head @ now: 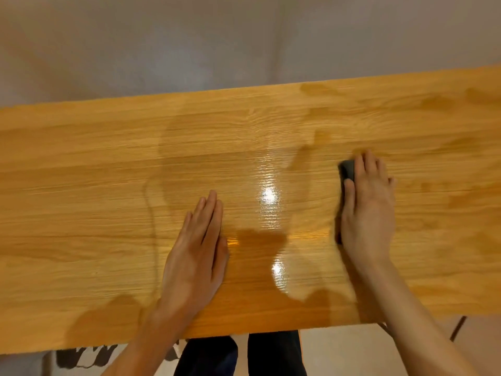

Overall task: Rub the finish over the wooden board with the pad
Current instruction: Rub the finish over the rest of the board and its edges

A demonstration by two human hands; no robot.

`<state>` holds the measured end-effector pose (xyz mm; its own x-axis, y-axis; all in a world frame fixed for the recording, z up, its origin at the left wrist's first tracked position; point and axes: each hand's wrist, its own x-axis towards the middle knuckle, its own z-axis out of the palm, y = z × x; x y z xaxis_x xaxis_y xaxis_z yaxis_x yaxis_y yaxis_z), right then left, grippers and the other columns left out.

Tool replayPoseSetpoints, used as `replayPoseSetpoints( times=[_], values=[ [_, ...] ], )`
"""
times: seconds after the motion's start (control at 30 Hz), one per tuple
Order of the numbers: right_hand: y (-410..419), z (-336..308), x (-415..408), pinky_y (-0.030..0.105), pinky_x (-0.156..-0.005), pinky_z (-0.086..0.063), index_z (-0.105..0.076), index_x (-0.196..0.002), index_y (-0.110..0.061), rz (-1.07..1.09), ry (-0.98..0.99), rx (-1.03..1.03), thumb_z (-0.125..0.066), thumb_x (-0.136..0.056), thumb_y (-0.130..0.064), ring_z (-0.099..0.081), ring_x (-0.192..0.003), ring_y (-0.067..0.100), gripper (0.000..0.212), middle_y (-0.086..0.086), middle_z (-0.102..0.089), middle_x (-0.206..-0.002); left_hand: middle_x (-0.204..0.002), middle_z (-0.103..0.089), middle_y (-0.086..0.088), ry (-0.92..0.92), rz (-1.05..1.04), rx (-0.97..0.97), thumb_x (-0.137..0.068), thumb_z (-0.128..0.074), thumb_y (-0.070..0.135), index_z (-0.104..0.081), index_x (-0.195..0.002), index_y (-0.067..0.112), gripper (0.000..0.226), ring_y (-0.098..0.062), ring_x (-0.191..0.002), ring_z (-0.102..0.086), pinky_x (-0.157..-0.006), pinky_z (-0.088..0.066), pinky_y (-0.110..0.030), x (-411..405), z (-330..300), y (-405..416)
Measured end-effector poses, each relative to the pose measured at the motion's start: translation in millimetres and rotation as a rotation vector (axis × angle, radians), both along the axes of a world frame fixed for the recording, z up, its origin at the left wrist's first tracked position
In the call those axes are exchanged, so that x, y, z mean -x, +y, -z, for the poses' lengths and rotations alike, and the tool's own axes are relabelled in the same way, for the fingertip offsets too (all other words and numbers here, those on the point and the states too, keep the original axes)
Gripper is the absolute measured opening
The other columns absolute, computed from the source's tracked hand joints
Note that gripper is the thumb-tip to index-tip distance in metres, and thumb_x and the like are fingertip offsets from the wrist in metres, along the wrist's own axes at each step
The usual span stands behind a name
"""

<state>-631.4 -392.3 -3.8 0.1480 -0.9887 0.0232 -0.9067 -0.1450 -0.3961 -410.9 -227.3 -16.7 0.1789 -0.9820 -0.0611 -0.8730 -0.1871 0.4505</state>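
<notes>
Running left-right, wooden board (81, 185) under pad (347, 169).

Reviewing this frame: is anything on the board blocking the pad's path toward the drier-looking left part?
Only the left hand, which lies flat on the wooden board, left of the glossy patch. The right hand presses the dark pad down further right. No other object shows on the board's surface.

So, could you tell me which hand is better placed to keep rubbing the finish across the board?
The right hand. It already presses the dark pad onto the board, beside the glossy wet patch. The left hand lies flat and empty on the wood, seemingly steadying it.
</notes>
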Motion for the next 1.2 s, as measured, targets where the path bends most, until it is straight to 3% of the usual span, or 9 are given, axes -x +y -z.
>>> replayPoseSetpoints(
  times=[0.07, 0.27, 0.43, 0.53, 0.67, 0.8, 0.87, 1.03, 1.2],
  values=[
    [11.4, 1.4, -33.4, 0.043, -0.123, -0.007, -0.03, -0.148, -0.007, 0.005, 0.017, 0.013, -0.033, -0.104, -0.018, -0.018, -0.148, 0.026, 0.046, 0.009, -0.025, -0.158, -0.167, -0.016, -0.005, 0.024, -0.001, 0.003, -0.103, -0.039, 0.019, -0.024, -0.157, 0.007, 0.057, -0.02, -0.155, -0.012, -0.127, -0.011, -0.036, 0.3, -1.4, 0.0],
    [30.3, 10.0, -96.1, 0.041, -0.121, -0.019, -0.034, -0.148, -0.011, -0.513, 0.173, 0.082, -0.038, -0.105, -0.023, -0.024, -0.146, 0.022, 0.045, 0.006, -0.028, -0.156, -0.168, -0.013, -0.001, -0.013, -0.013, -0.041, -0.104, -0.035, 0.026, -0.022, -0.158, 0.01, 0.058, -0.017, -0.155, -0.011, -0.126, -0.005, -0.029, 0.3, -0.7, -3.4],
    [-28.0, 0.6, 4.6, 0.045, -0.122, -0.013, -0.035, -0.147, -0.008, -0.182, 0.038, 0.009, -0.035, -0.104, -0.018, -0.022, -0.147, 0.025, 0.044, 0.009, -0.028, -0.157, -0.168, -0.015, 0.002, 0.057, -0.026, -0.014, -0.104, -0.037, 0.027, -0.022, -0.158, 0.012, 0.058, -0.017, -0.155, -0.013, -0.126, -0.007, -0.03, 0.9, -2.2, -1.1],
    [-30.4, -0.6, -6.5, 0.046, -0.122, -0.011, -0.03, -0.149, -0.006, -0.002, 0.021, 0.005, -0.035, -0.104, -0.017, -0.018, -0.148, 0.025, 0.046, 0.009, -0.025, -0.158, -0.168, -0.012, 0.006, 0.078, -0.096, -0.005, -0.106, -0.032, 0.031, -0.018, -0.159, 0.017, 0.057, -0.012, -0.155, -0.011, -0.126, -0.003, -0.028, -1.4, -7.6, -9.4],
    [7.5, 5.0, -87.7, 0.046, -0.116, -0.028, -0.033, -0.144, -0.009, -0.292, 0.103, 0.113, -0.061, -0.092, -0.012, -0.033, -0.142, 0.028, 0.059, 0.01, -0.036, -0.153, -0.167, -0.015, -0.002, 0.01, -0.176, 0.076, -0.107, -0.032, 0.022, -0.02, -0.158, 0.009, 0.054, -0.014, -0.155, -0.007, -0.126, -0.001, -0.029, -6.5, -12.0, -60.9],
    [7.8, 5.9, -85.4, 0.041, -0.118, -0.026, -0.04, -0.145, -0.014, -0.535, 0.129, 0.055, -0.061, -0.093, -0.013, -0.032, -0.143, 0.023, 0.056, 0.005, -0.035, -0.154, -0.166, -0.016, -0.009, -0.034, -0.264, 0.102, -0.108, -0.033, 0.015, -0.022, -0.156, 0.003, 0.051, -0.021, -0.155, -0.009, -0.127, -0.003, -0.035, -22.1, -8.0, -113.0],
    [-17.9, 8.6, -47.9, 0.042, -0.121, -0.019, -0.037, -0.146, -0.015, -0.524, 0.201, 0.026, -0.054, -0.094, -0.003, -0.024, -0.146, 0.023, 0.056, 0.005, -0.028, -0.157, -0.166, -0.017, -0.011, -0.059, -0.267, 0.092, -0.108, -0.033, 0.014, -0.022, -0.156, 0.002, 0.05, -0.023, -0.155, -0.011, -0.127, -0.005, -0.037, -31.0, -1.6, -117.7],
    [-62.6, -5.6, 17.6, 0.045, -0.122, -0.009, -0.032, -0.148, -0.008, -0.084, -0.033, -0.039, -0.034, -0.104, -0.017, -0.015, -0.148, 0.021, 0.045, 0.006, -0.024, -0.158, -0.166, -0.017, -0.009, -0.103, -0.258, 0.107, -0.109, -0.029, 0.017, -0.022, -0.157, 0.004, 0.051, -0.021, -0.155, -0.012, -0.127, -0.009, -0.038, -36.3, 10.1, -115.2],
    [-53.9, 3.5, -45.6, 0.042, -0.123, -0.008, -0.029, -0.15, -0.016, -0.34, 0.015, -0.055, -0.033, -0.104, -0.021, -0.014, -0.149, 0.021, 0.046, 0.003, -0.023, -0.159, -0.167, -0.015, -0.006, -0.119, -0.268, 0.085, -0.107, -0.025, 0.022, -0.021, -0.157, 0.006, 0.053, -0.017, -0.155, -0.009, -0.127, -0.01, -0.038, -38.1, 10.3, -115.7]
  ],
)
